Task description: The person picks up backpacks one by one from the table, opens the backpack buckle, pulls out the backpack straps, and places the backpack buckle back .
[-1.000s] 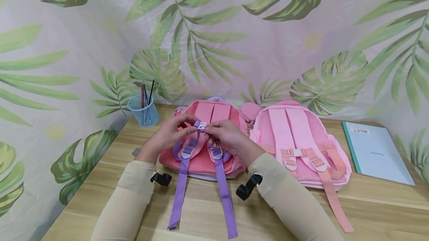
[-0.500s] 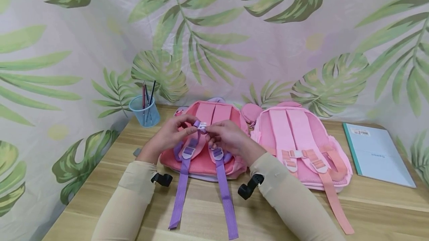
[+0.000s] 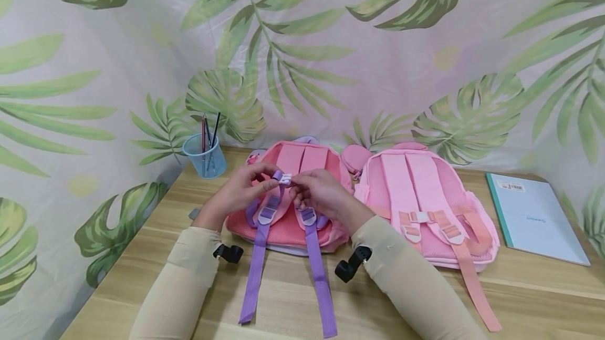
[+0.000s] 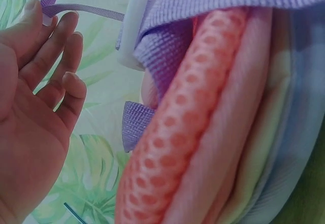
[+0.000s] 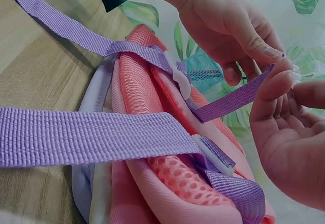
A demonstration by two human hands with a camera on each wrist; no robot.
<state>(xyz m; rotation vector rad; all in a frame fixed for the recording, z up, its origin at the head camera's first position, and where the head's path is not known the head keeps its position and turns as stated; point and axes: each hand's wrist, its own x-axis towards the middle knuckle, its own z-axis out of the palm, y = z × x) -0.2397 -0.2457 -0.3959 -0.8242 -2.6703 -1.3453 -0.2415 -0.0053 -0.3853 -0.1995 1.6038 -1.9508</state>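
Note:
A pink-and-coral backpack (image 3: 288, 235) lies on its front, shoulder straps up, in the head view. Above it, my left hand (image 3: 241, 190) pinches a purple webbing strap (image 5: 233, 99) right beside a small white plastic buckle (image 3: 285, 178). Thumb and index finger of my right hand (image 3: 323, 193) pinch at the buckle's right side; its other fingers curl loosely below. Fingertips partly cover the buckle, so I cannot tell whether both halves are joined. In the left wrist view the left hand's other fingers (image 4: 71, 89) are bent and hold nothing.
A second pink backpack (image 3: 392, 187) with an orange strap (image 3: 475, 287) lies at right, its white chest buckle (image 3: 418, 217) joined. Two purple strap ends (image 3: 255, 277) trail toward me. A blue mesh cup (image 3: 205, 161) with pencils stands back left, a notebook (image 3: 536, 219) far right.

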